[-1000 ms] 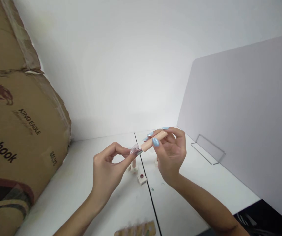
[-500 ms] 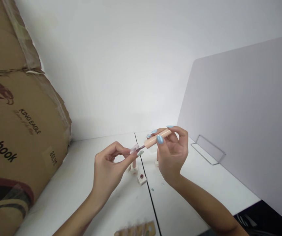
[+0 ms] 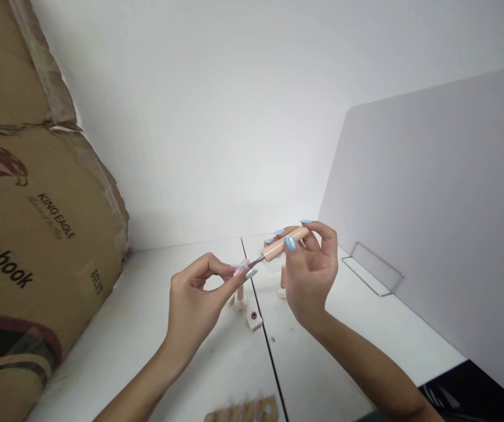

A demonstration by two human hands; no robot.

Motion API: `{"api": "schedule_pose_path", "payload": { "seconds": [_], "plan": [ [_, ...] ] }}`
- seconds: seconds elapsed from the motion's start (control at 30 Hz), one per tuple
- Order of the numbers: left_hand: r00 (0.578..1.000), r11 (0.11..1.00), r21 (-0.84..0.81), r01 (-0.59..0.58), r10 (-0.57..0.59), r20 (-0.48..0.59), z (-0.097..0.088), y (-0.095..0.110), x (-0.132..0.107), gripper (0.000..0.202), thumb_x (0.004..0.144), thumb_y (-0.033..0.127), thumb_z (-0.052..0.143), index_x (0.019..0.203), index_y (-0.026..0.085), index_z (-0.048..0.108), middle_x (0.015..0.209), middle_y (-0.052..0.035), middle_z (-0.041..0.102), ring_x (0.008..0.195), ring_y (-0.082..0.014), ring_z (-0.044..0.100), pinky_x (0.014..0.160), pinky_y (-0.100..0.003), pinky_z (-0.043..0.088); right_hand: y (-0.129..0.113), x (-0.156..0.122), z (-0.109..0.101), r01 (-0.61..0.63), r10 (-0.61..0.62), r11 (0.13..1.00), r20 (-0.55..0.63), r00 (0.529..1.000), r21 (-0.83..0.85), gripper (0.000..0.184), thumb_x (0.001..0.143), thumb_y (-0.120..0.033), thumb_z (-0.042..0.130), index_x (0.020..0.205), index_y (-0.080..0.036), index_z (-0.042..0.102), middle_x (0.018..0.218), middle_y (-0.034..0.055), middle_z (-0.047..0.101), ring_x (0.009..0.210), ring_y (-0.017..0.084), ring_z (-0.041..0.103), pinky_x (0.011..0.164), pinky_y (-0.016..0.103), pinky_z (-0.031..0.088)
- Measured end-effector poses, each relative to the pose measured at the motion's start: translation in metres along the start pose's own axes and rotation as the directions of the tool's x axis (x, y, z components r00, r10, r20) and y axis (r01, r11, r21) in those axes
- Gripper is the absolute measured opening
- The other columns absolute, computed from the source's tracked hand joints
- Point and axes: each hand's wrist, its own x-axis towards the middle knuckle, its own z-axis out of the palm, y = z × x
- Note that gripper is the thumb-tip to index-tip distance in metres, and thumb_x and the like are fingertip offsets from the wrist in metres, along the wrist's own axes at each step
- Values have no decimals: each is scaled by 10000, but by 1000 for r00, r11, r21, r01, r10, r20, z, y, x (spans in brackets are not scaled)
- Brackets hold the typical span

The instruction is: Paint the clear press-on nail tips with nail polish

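Observation:
A small clear-pinkish false nail [image 3: 242,267] is pinched between the thumb and fingers of my left hand [image 3: 197,302]. My right hand [image 3: 312,284], with light blue nails, grips the peach cap of a nail polish brush [image 3: 273,251]. The brush slants down to the left, and its tip is at the false nail; I cannot tell whether it touches. Below the hands an uncapped white polish bottle [image 3: 254,321] stands on the table, its dark neck showing. A capped bottle [image 3: 240,300] sits just behind it, partly hidden by my left hand. Another capped bottle [image 3: 282,290] is beside my right wrist.
A brown holder [image 3: 271,409] with several clear pieces lies at the table's near edge. A large cardboard box [image 3: 58,246] borders the left side. To the right stand a grey panel [image 3: 432,205] and its wire foot [image 3: 373,281]. A dark seam [image 3: 266,334] crosses the white table.
My right hand and the brush have shifted slightly right, so the brush tip has drawn back a little along the false nail. My left hand has barely moved.

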Motion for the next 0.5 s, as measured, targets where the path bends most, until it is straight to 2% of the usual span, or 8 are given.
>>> {"api": "schedule_pose_path", "payload": {
  "seconds": [0.13,0.3,0.4,0.5],
  "plan": [
    [1000,1000,-2,-14,14,-8,1,-2,0,230,729,194,785,613,200,586,574,55,618,554,-93,561,557,-202,470,2,1,0,-23,23,1000,37,999,-7,247,850,-186,662,1042,-274,535,809,-28,662,799,145,690,747,355,618],
    [1000,1000,-13,-9,9,-21,0,-3,-3,243,725,196,791,606,203,579,586,57,620,586,-96,597,588,-196,488,10,13,-7,-92,89,995,-67,994,-48,227,855,-225,665,1035,-252,529,809,-25,658,859,150,687,828,389,593],
    [1000,1000,-21,-8,8,-19,-1,-5,-3,229,731,193,788,622,206,588,601,56,620,619,-103,616,604,-200,487,7,12,-7,-63,62,997,-56,997,-33,231,857,-217,662,1043,-251,528,801,-27,656,860,145,690,812,372,600],
    [1000,1000,-17,-18,18,-18,-2,-8,-1,207,738,168,777,635,208,602,613,53,620,632,-107,618,613,-206,484,0,5,-3,24,-24,1000,-1,1000,-13,248,851,-173,658,1046,-258,530,797,-28,665,794,139,695,735,350,620]
  ]
}}
